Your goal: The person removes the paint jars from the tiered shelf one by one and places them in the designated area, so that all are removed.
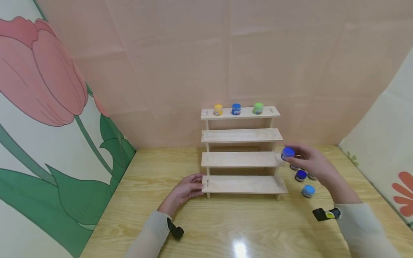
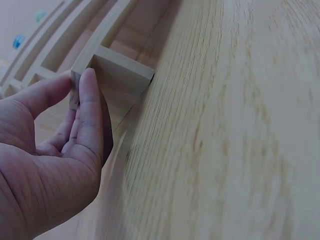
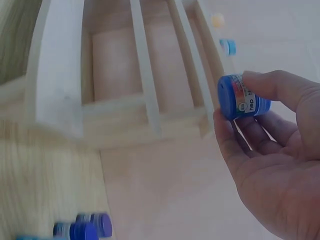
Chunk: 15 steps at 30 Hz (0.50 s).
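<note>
My right hand point(image 1: 311, 163) holds a blue-lidded paint jar point(image 1: 288, 153) between thumb and fingers, off the right end of the stepped wooden shelf point(image 1: 242, 182). In the right wrist view this jar point(image 3: 242, 96) lies tipped on its side, its printed label showing. With thumb and fingers, my left hand point(image 1: 187, 188) pinches the left end of the lowest board; the left wrist view shows the fingertips at that board's corner point(image 2: 75, 82). Along the top board stand a yellow jar point(image 1: 218, 109), a blue jar point(image 1: 236, 109) and a green jar point(image 1: 258, 108).
On the wood-grain table point(image 1: 161, 165), right of the shelf, stand a light blue jar point(image 1: 308, 191), a dark blue jar point(image 1: 301, 175) and others partly hidden behind my right hand. A pink backdrop point(image 1: 174, 71) hangs behind the shelf. Patterned side panels point(image 1: 384, 143) border the table.
</note>
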### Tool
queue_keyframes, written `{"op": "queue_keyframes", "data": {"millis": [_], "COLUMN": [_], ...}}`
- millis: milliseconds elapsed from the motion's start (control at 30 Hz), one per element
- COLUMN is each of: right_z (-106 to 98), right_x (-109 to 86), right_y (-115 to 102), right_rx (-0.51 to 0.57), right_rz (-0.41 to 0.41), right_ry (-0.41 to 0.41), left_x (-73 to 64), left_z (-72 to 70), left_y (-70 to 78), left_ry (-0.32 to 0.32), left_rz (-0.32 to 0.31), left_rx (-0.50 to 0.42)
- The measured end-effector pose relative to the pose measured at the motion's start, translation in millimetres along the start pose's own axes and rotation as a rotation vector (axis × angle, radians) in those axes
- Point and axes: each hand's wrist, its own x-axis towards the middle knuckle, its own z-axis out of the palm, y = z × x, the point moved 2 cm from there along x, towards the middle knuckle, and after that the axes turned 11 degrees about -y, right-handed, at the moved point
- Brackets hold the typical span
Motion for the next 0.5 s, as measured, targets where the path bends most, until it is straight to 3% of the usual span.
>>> {"op": "queue_keyframes", "data": {"millis": [500], "right_z": [-19.3], "right_x": [-33.8], "right_y": [43.8], "right_rx": [-0.024], "right_rz": [-0.005], "right_ry": [0.040], "left_x": [1.2], "left_z": [-0.8], "left_y": [-1.3], "left_ry": [0.005], "left_rz": [0.004], "left_rx": [0.006]}}
